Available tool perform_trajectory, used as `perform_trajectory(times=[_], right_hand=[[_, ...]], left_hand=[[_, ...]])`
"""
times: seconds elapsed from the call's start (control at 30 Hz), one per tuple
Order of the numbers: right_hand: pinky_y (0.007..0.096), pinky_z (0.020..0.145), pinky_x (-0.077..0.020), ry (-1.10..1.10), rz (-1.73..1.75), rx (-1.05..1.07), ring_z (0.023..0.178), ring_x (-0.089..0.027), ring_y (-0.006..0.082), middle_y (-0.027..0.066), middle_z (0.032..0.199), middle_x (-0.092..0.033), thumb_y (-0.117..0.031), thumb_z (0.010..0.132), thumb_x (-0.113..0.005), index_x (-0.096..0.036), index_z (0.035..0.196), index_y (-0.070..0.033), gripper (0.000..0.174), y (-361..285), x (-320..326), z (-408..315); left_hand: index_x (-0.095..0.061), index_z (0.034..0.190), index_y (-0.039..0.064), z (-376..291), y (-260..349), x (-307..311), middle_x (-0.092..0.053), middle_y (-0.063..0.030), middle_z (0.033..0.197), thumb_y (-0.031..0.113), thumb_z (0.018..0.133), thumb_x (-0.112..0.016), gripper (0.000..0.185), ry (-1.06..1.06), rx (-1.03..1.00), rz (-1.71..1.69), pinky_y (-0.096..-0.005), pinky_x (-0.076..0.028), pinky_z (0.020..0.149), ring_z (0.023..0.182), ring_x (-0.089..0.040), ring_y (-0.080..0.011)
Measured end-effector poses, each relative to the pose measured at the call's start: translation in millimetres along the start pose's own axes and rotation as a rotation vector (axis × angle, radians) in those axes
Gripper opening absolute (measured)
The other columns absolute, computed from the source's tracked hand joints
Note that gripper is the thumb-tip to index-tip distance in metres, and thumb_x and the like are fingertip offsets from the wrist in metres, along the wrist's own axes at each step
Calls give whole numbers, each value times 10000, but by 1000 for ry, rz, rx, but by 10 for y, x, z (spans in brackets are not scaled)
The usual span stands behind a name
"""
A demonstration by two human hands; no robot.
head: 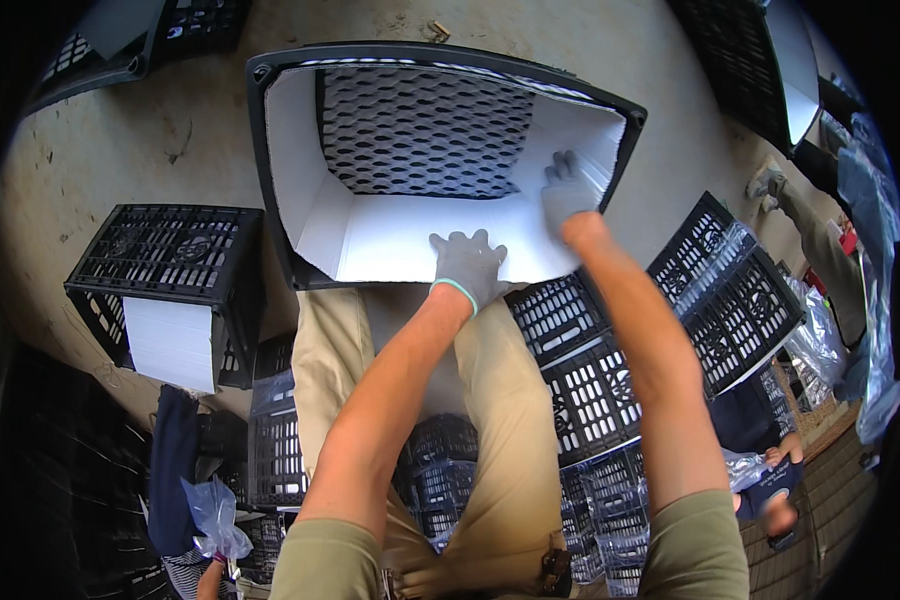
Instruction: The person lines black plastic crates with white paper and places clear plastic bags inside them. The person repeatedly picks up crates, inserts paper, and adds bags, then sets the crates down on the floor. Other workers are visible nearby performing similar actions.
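Note:
Before me a black plastic crate [450, 52] faces me with its open top, lined along its walls with white cardboard [390, 232]. A dark pad with a grid of slots [427, 131] lies at its bottom. My left hand [469, 262], in a grey glove with a green cuff edge, rests spread on the near cardboard wall. My right hand [568, 187], also gloved in grey and blurred, is at the liner's right side, fingers extended. Neither hand grips anything. Whether the right palm presses on the cardboard I cannot tell.
Another black crate [165, 255] with a white cardboard sheet [171, 337] stands left on the concrete floor [195, 150]. Stacked crates [592, 375] are behind me at right. Co-workers [769, 472] [172, 465] handle clear plastic bags [221, 517]. Plastic film [870, 285] hangs at far right.

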State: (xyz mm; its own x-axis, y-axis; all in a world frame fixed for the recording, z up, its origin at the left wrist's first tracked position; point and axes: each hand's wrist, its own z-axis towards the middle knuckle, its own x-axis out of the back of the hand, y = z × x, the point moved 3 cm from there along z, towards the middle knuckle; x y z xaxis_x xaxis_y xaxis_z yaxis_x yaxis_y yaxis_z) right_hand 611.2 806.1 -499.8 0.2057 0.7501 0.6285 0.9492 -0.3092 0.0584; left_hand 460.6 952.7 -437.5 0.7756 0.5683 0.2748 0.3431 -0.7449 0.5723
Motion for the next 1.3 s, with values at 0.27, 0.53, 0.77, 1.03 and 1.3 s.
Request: perform_trajectory(times=[0.27,0.53,0.77,1.03,1.3], right_hand=[[543,1228,-337,22,189,36,1382,-543,404,204,1282,-701,-137,933,-592,-758,1146,-18,295,148,429,268],[509,1040,-491,686,635,-197,1196,-642,386,173,1191,-703,-119,955,-672,-674,1215,-30,275,89,1329,-742],[516,1098,-467,720,808,-657,1278,-599,451,266,1366,-640,-328,950,-732,-580,1413,35,608,8,1011,-905],[609,949,-538,163,1190,-996,1059,-685,549,370,1145,-700,-249,976,-629,-521,1277,37,429,-6,360,-569],[584,952,-530,187,1199,-970,1063,-691,521,334,1093,-725,-299,999,-621,-589,1173,37,380,361,483,-874]], left_hand=[[-691,1338,212,-253,-457,-77,-651,-147,1340,823,821,-665,801,149,79,6,-692,-371,1068,1253,-572,-419],[-553,1468,80,-1029,-1544,82,-606,-214,1403,855,704,-760,1107,117,227,205,-690,-326,1152,1325,-497,-513],[-600,1399,19,-1265,-1560,362,-591,-222,1444,721,838,-754,911,255,69,138,-611,-391,1154,1372,-496,-510],[-571,1419,-69,-1630,-2342,440,-653,-299,1364,264,920,-808,645,1098,547,-165,-444,-493,1093,1270,-635,-432],[-724,1127,37,-1396,-2403,605,-775,-140,936,221,978,-677,242,818,551,-503,-421,-544,789,842,-738,-280]])
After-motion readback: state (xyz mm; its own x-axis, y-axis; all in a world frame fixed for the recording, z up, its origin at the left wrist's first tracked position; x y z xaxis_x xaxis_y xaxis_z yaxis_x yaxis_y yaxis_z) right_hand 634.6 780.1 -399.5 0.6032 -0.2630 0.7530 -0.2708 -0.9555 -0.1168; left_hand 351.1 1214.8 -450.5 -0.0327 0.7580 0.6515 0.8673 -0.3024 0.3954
